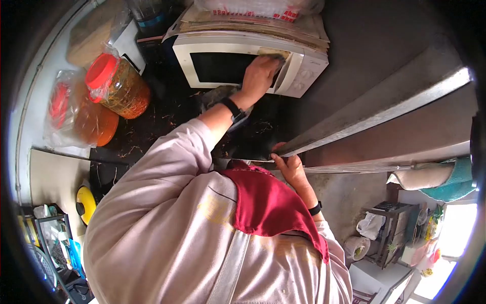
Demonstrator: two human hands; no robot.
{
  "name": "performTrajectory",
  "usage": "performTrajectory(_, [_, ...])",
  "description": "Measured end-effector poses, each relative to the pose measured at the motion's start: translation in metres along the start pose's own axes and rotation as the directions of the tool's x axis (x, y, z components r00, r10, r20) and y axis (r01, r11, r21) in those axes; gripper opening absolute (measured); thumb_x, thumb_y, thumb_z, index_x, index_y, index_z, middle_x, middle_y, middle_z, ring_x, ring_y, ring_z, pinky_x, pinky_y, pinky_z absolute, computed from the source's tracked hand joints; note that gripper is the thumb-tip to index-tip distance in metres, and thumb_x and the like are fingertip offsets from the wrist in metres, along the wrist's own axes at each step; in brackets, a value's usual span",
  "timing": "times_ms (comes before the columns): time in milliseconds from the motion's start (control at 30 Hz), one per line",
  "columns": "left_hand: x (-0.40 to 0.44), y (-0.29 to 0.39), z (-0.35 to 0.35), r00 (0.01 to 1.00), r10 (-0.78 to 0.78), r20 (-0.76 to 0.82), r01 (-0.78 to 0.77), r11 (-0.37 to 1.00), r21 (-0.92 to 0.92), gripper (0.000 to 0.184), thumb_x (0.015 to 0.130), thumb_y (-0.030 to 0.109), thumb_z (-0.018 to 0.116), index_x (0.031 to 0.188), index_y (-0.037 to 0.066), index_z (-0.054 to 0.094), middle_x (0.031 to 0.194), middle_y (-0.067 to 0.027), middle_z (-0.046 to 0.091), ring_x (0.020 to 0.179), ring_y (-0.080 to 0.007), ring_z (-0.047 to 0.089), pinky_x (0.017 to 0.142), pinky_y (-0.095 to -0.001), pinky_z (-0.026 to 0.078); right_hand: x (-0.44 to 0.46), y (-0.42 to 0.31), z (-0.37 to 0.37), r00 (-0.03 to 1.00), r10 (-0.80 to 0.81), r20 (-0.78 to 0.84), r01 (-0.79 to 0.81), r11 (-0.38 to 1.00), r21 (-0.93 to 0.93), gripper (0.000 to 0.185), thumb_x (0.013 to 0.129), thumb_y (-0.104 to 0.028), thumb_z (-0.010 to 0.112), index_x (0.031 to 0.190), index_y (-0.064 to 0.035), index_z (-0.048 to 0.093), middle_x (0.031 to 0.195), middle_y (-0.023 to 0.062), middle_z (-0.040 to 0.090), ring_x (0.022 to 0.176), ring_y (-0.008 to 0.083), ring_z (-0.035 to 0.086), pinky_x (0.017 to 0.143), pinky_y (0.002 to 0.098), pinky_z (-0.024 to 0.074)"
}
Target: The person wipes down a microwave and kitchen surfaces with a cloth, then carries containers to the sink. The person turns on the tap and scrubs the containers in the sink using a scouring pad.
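My left hand (pixel 259 77) is closed on a dark grey scrubbing cloth (pixel 276 58), pressing it against the upper right of the door of a white microwave (pixel 183 53), near the handle. Whether it is a cloth or a pad is hard to make out under the fingers. A yellowish patch shows on the door frame just above it. Below the microwave, partly behind my left wrist, lies a crumpled grey cloth or bag (pixel 216 96). My right hand (pixel 292 169) grips the front edge of the black countertop (pixel 243 147), by the end of a long pale ledge.
Two red-lidded jars (pixel 124 91) stand on the left, one in a plastic bag (pixel 68 119). Flattened cardboard (pixel 243 25) and a wrapped package (pixel 260 7) lie on the microwave. Debris dots the countertop. A metal-edged ledge (pixel 385 111) runs along the right.
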State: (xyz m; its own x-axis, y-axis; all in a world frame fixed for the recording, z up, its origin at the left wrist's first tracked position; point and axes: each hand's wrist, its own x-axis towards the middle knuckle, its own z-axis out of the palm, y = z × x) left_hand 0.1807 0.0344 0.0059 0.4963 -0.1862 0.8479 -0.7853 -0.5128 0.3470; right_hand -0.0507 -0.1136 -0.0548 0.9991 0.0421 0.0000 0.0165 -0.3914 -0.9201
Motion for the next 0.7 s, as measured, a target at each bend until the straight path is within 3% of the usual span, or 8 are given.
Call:
performTrajectory(33, [-0.003,-0.003,-0.007,0.990,0.054,0.127,-0.062,0.996,0.058,0.017,0.078,0.005,0.054,0.093,0.007,0.062,0.088,-0.0122,0.059,0.085,-0.0322,0.058,0.068,-0.0408,0.049,0.000,-0.001,0.002,1.000,0.029,-0.006,-0.029,0.999,0.032,0.031,0.083,-0.016,0.069,0.107,-0.0003,0.057,0.092,0.0124,0.064,0.085,0.0178,0.061,0.074,0.0315,0.0481])
performTrajectory(133, [-0.028,-0.027,0.001,0.891,0.125,0.436,-0.219,0.960,0.172,0.023,0.077,0.008,0.054,0.099,0.009,0.062,0.097,-0.0064,0.060,0.095,-0.0259,0.057,0.076,-0.0367,0.050,0.003,0.005,0.002,0.998,0.056,0.008,-0.056,0.998,0.032,0.030,0.083,-0.016,0.069,0.106,-0.0003,0.058,0.092,0.0120,0.064,0.084,0.0190,0.060,0.073,0.0316,0.0480])
performTrajectory(200, [-0.054,-0.033,0.001,0.799,-0.017,0.601,-0.210,0.929,0.305,0.026,0.075,0.008,0.054,0.099,0.010,0.063,0.099,-0.0051,0.060,0.097,-0.0261,0.057,0.080,-0.0360,0.050,0.003,0.006,0.003,0.999,0.052,0.007,-0.052,0.998,0.039,0.030,0.082,-0.016,0.070,0.105,-0.0003,0.058,0.091,0.0118,0.064,0.084,0.0198,0.061,0.073,0.0313,0.0477])
performTrajectory(267, [-0.069,-0.039,-0.005,0.904,0.042,0.426,-0.153,0.961,0.230,0.027,0.074,0.007,0.054,0.099,0.009,0.064,0.098,-0.0060,0.061,0.096,-0.0281,0.056,0.081,-0.0370,0.049,0.004,0.007,0.004,1.000,0.002,-0.010,-0.001,0.999,0.037,0.029,0.083,-0.015,0.069,0.105,-0.0012,0.058,0.091,0.0117,0.063,0.083,0.0210,0.060,0.074,0.0314,0.0471])
performTrajectory(333, [-0.068,-0.045,-0.020,0.891,-0.086,0.445,-0.003,0.981,0.196,0.028,0.074,0.006,0.055,0.100,0.009,0.065,0.100,-0.0079,0.061,0.097,-0.0306,0.056,0.080,-0.0388,0.049,0.003,0.006,0.002,1.000,0.006,-0.004,-0.006,1.000,0.026,0.028,0.083,-0.015,0.069,0.105,-0.0016,0.058,0.091,0.0117,0.063,0.084,0.0214,0.060,0.075,0.0317,0.0469])
performTrajectory(467, [-0.042,-0.072,-0.078,0.998,-0.044,0.054,0.016,0.897,0.441,0.022,0.073,0.007,0.056,0.093,0.008,0.066,0.087,-0.0084,0.061,0.086,-0.0293,0.058,0.075,-0.0380,0.050,0.002,0.001,0.001,1.000,-0.002,-0.001,0.002,1.000,0.029,0.026,0.083,-0.014,0.068,0.104,-0.0027,0.058,0.092,0.0115,0.062,0.084,0.0227,0.059,0.076,0.0325,0.0465])
performTrajectory(600, [-0.038,-0.074,-0.122,0.996,-0.083,0.020,0.066,0.895,0.441,0.020,0.079,0.002,0.060,0.098,0.002,0.066,0.094,-0.0144,0.064,0.089,-0.0317,0.061,0.079,-0.0381,0.050,0.004,-0.001,0.000,0.999,0.009,0.049,-0.009,1.000,0.004,0.026,0.084,-0.014,0.068,0.105,-0.0034,0.057,0.091,0.0100,0.061,0.083,0.0199,0.058,0.075,0.0320,0.0463])
performTrajectory(700, [-0.074,-0.099,-0.108,0.938,-0.212,-0.275,0.304,0.885,0.354,0.019,0.085,0.006,0.059,0.102,0.001,0.065,0.093,-0.0164,0.064,0.084,-0.0340,0.063,0.071,-0.0379,0.052,0.004,-0.001,0.001,0.995,0.082,0.050,-0.084,0.996,0.036,0.025,0.084,-0.014,0.067,0.105,-0.0040,0.057,0.089,0.0073,0.060,0.080,0.0147,0.055,0.072,0.0296,0.0459])
